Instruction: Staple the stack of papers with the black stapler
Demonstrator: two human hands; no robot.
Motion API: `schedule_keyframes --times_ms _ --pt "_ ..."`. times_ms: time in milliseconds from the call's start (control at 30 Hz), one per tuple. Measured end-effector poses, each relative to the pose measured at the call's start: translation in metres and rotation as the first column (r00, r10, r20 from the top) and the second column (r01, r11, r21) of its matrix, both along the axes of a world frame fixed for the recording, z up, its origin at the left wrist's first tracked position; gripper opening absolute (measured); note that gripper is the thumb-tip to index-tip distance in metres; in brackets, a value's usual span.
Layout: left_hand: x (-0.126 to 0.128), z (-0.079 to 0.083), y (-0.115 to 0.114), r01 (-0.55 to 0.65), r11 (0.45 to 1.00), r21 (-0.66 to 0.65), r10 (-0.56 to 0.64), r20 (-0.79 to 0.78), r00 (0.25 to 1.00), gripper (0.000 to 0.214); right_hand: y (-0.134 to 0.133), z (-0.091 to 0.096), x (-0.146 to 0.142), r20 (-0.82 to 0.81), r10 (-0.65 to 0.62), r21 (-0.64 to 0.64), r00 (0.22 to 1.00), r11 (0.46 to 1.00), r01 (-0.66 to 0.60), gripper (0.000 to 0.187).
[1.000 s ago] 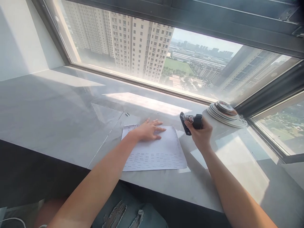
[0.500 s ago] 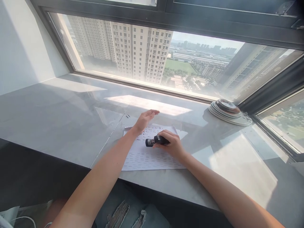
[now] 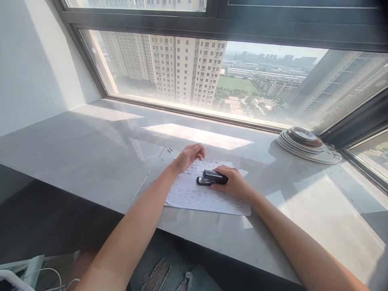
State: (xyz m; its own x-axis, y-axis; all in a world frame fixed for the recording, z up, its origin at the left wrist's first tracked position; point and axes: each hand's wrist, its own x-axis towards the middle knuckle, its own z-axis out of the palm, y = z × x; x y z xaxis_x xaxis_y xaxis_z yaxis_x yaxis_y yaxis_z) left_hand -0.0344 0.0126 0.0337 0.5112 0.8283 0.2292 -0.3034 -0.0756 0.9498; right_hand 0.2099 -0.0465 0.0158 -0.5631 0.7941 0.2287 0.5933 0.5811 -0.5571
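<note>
My right hand (image 3: 235, 181) is wrapped round the rear of a black stapler (image 3: 212, 177), which lies along the sheets of paper (image 3: 209, 200) with its front end pointing left. The upper part of the paper carries handwriting, and short printed lines fill the lower part. Over the paper's upper left edge is my left hand (image 3: 190, 157), its fingers loosely bent and nothing visible in them. Two small metallic pieces (image 3: 169, 150), perhaps staple strips, rest on the counter just left of that hand.
A stack of plates (image 3: 303, 145) stands at the right by the window corner. The grey counter (image 3: 100, 161) runs along a dark window frame (image 3: 145, 24) and ends at a front edge above my legs. A white cable (image 3: 57, 275) hangs at the lower left.
My left hand's fingers have gone from stretched out to bent downward. The stapler shows more of its side now, still in my right hand. The paper has turned slightly, and the camera view has shifted.
</note>
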Motion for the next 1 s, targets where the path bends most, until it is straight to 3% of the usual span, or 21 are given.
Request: schedule_keyframes --times_ms 133,267,367,467,567,1000 --pt "0.005 -0.007 0.0 0.135 0.99 -0.032 -0.137 -0.063 0.989 0.044 0.006 0.003 0.011 -0.205 0.08 -0.188 0.975 0.975 -0.119 0.058" --pt "0.004 -0.01 0.001 0.161 0.986 -0.036 -0.164 -0.106 0.981 0.053 0.013 0.007 0.025 -0.569 0.058 -0.357 0.82 0.881 -0.31 0.04" --pt "0.001 -0.009 0.002 0.09 0.995 -0.035 -0.092 -0.07 0.993 0.059 0.018 0.005 0.03 -0.702 -0.005 -0.397 0.712 0.833 -0.385 0.034" --pt "-0.001 -0.009 0.002 0.058 0.997 -0.058 -0.062 -0.07 0.996 0.064 0.022 -0.001 0.031 -0.709 -0.008 -0.451 0.705 0.774 -0.445 0.041" --pt "-0.001 -0.011 0.003 0.1 0.991 -0.088 -0.111 -0.128 0.986 0.069 0.024 -0.005 0.031 -0.701 0.012 -0.487 0.713 0.723 -0.491 0.048" --pt "-0.003 -0.017 0.008 0.123 0.986 -0.11 -0.133 -0.09 0.987 0.072 0.026 -0.006 0.033 -0.702 0.045 -0.479 0.711 0.709 -0.518 0.046"
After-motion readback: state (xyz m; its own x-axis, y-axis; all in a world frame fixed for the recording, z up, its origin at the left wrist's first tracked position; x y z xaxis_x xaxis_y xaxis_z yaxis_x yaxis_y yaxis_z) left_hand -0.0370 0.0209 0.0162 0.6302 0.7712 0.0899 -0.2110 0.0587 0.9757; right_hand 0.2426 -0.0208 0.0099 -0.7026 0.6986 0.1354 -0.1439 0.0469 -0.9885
